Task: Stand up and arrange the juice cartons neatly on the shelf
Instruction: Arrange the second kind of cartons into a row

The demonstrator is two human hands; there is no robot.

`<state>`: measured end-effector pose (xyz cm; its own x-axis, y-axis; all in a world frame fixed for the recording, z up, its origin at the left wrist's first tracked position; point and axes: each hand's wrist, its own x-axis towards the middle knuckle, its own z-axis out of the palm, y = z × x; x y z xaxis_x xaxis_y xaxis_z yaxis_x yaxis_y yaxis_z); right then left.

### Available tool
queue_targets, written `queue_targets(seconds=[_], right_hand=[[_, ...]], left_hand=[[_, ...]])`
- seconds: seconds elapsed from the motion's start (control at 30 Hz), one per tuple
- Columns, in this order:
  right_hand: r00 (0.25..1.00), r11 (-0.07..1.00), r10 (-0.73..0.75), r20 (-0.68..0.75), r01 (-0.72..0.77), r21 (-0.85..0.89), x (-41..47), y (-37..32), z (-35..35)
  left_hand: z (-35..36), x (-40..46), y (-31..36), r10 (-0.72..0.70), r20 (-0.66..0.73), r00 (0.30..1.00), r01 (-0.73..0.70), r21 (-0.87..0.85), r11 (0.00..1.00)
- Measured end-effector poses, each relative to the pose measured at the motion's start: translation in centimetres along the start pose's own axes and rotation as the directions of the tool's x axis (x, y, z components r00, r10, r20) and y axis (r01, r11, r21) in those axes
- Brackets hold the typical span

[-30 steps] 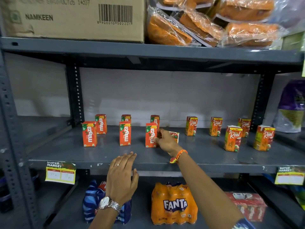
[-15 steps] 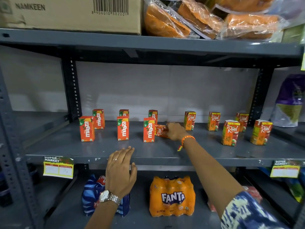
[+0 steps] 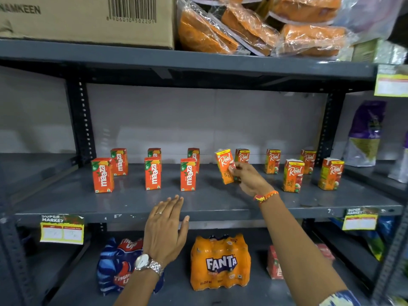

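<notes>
Head view shows my right hand (image 3: 247, 180) pinching a tilted orange Real juice carton (image 3: 225, 166) at frame centre above the grey metal shelf (image 3: 132, 204), left hand (image 3: 165, 228) splayed empty; released crooked, it could topple.

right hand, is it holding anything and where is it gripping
The right hand holds a Real juice carton, tilted, gripped by its lower right side with fingertips. The left hand holds nothing; it is open at the shelf edge.
</notes>
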<state>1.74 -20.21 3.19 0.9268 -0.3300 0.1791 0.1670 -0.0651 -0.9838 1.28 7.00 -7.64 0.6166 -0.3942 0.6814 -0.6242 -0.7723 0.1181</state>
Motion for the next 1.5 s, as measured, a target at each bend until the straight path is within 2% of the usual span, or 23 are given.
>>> queue_targets(seconds=[0.1,0.2,0.4,0.6,0.9,1.07,1.13,1.17,1.27,1.3,1.33,1.43,1.5], right_hand=[[0.999,0.981,0.035,-0.017,-0.031,0.192,-1.3,0.3,-1.9],[0.997,0.980,0.012,-0.074,0.003,0.197,-2.0,0.2,-3.3],[0.977,0.999,-0.003,-0.215,0.011,0.037,-1.8,-0.2,-4.4],[0.966,0.991,0.072,-0.247,-0.098,-0.093,-1.7,1.5,-5.1],[0.968,0.944,0.031,-0.250,-0.111,-0.310,-2.7,1.3,-5.7],[0.961,0.932,-0.070,-0.267,-0.032,-0.361,-4.3,1.7,-7.1],[0.909,0.936,-0.189,-0.370,0.053,-0.347,-5.4,1.9,-7.7],[0.843,0.933,-0.267,-0.466,0.105,-0.344,-6.1,2.1,-7.9],[0.542,0.895,-0.428,-0.723,0.145,-0.421,-7.5,2.1,-9.5],[0.492,0.889,-0.439,-0.751,0.117,-0.443,-7.5,1.9,-10.3],[0.498,0.886,-0.428,-0.754,0.064,-0.460,-7.3,1.6,-11.2],[0.676,0.876,-0.244,-0.696,-0.154,-0.457,-5.9,1.0,-12.9],[0.761,0.853,-0.171,-0.626,-0.204,-0.480,-4.9,1.1,-13.4]], left_hand=[[0.3,0.1,1.0,0.033,0.004,0.999,-0.033,-0.034,0.999],[0.5,0.1,1.3,0.015,-0.030,0.999,-0.017,-0.064,0.998],[0.9,0.1,1.5,-0.007,-0.076,0.997,0.000,-0.102,0.995],[0.8,0.0,1.5,-0.009,-0.055,0.998,0.004,-0.098,0.995],[0.5,-0.1,1.6,0.006,-0.033,0.999,-0.008,-0.069,0.998],[0.9,0.0,2.2,-0.017,-0.046,0.999,0.016,-0.028,0.999],[1.3,0.1,3.4,0.012,-0.040,0.999,-0.013,-0.033,0.999],[1.6,0.1,4.1,0.030,-0.037,0.999,-0.032,-0.044,0.999],[2.5,0.3,6.3,0.034,-0.052,0.998,-0.038,-0.076,0.996],[2.7,0.3,6.9,0.014,-0.066,0.998,-0.020,-0.090,0.996],[3.0,0.4,7.2,-0.005,-0.081,0.997,-0.003,-0.102,0.995],[3.7,0.3,6.8,-0.002,-0.113,0.994,-0.008,-0.088,0.996],[4.3,0.4,6.5,0.022,-0.126,0.992,-0.030,-0.065,0.997]])
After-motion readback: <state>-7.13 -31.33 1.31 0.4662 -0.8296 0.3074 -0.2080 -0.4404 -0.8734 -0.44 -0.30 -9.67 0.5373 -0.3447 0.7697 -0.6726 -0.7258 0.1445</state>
